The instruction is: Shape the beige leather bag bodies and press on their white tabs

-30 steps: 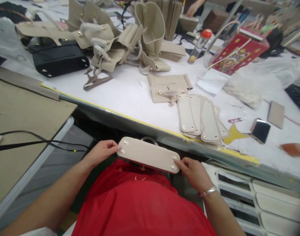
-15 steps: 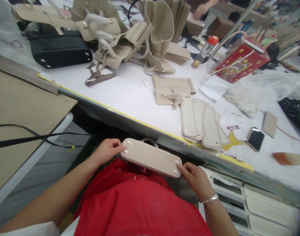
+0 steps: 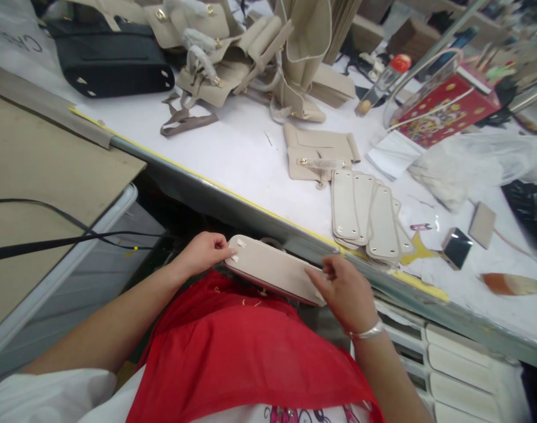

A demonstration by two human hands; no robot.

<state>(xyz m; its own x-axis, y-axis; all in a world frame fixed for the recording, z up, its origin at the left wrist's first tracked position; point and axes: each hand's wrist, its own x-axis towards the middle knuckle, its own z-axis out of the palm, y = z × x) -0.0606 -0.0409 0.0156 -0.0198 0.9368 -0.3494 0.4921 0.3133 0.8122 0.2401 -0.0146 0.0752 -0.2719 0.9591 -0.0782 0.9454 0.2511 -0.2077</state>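
Observation:
A beige handbag lies tipped in front of the red apron, its flat base facing up. Small white tabs sit at the left end of the base. With thumb and curled fingers, my left hand pinches that end beside the tabs. Over the right end is my right hand, its thumb stretched across the base and apart from the half-curled fingers. That hand covers most of the right-end tabs. On the table edge beyond, a fanned stack of beige base panels lies near my right hand.
The white table has a yellow-taped edge ahead of me. A black handbag and several beige bag parts stand at the back. Right of the panels are a dark square block and a brush-like object. Black straps stretch in from the left.
My right hand has come off the tab at the handbag's right end and moved up over the base, thumb and fingers parting. My left hand keeps its hold. The view has shifted slightly.

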